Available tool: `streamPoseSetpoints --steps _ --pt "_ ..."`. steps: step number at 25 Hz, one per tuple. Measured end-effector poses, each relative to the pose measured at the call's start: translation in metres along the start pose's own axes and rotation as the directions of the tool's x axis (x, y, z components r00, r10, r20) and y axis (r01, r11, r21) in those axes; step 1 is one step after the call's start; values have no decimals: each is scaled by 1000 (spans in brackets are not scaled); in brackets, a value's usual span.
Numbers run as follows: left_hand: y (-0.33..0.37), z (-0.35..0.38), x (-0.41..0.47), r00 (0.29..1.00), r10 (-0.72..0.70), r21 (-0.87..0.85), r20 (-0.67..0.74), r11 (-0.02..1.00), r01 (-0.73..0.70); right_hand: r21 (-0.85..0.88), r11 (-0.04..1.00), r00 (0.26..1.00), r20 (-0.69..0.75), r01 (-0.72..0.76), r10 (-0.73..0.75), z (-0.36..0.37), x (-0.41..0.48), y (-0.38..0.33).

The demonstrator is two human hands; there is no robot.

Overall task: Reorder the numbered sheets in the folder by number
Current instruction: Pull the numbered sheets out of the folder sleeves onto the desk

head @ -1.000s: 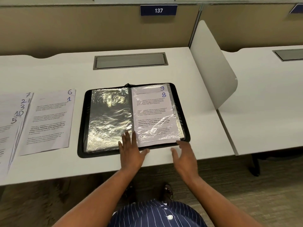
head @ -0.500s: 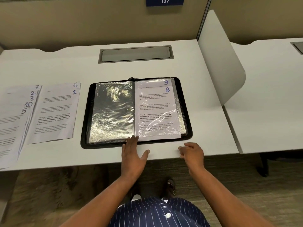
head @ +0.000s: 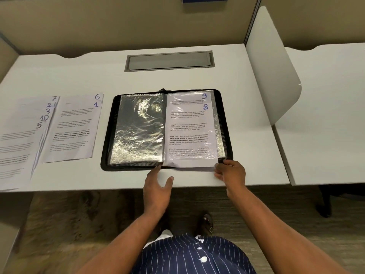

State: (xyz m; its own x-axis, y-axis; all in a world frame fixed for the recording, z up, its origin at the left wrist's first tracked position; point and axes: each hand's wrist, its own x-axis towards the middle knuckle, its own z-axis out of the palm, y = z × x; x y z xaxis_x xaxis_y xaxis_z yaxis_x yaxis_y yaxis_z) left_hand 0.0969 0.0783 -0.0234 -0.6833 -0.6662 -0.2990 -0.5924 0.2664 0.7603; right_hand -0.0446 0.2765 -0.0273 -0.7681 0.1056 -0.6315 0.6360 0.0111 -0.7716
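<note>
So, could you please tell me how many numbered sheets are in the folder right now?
2: sheet 8 lies on top on the right side of the folder; sheet 9 peeks out behind its top edge. Others may be hidden underneath.

open black folder [head: 106, 155], sheet 8 [head: 189, 133] protruding

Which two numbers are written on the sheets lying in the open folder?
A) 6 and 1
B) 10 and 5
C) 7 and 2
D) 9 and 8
D: in the folder the top sheet, its corner pinched by the right hand, is marked 8, and the sheet behind it shows 9; the other numbers are on loose sheets on the desk.
</note>
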Motion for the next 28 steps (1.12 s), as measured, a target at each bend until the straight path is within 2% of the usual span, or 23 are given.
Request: streamPoseSetpoints --steps 5,9,12,16,20,25,28 --pt "0 -1 1 977 -210 -233 -46 953 194 -60 998 992 114 -36 43 -34 -18 19" --pt "-7 -1 3 928 -373 -432 27 832 347 -111 991 973 210 -71 94 -58 -26 34" --pt "-20 -1 2 888 -454 -500 78 752 429 -146 986 962 247 -79 113 -69 -22 35" --pt "-35 -7 -6 871 -465 -508 159 718 476 -58 997 970 233 -60 72 -63 -11 19" --pt "-48 -10 -19 861 -446 -464 243 726 507 -59 997 970 233 -58 70 -51 -2 10" --pt "-47 -15 -12 894 -396 -501 210 742 446 -97 994 965 253 -40 63 -46 -3 7" --pt "-29 -14 -3 901 -376 -563 219 705 431 -126 989 953 285 -72 106 -56 -10 11"
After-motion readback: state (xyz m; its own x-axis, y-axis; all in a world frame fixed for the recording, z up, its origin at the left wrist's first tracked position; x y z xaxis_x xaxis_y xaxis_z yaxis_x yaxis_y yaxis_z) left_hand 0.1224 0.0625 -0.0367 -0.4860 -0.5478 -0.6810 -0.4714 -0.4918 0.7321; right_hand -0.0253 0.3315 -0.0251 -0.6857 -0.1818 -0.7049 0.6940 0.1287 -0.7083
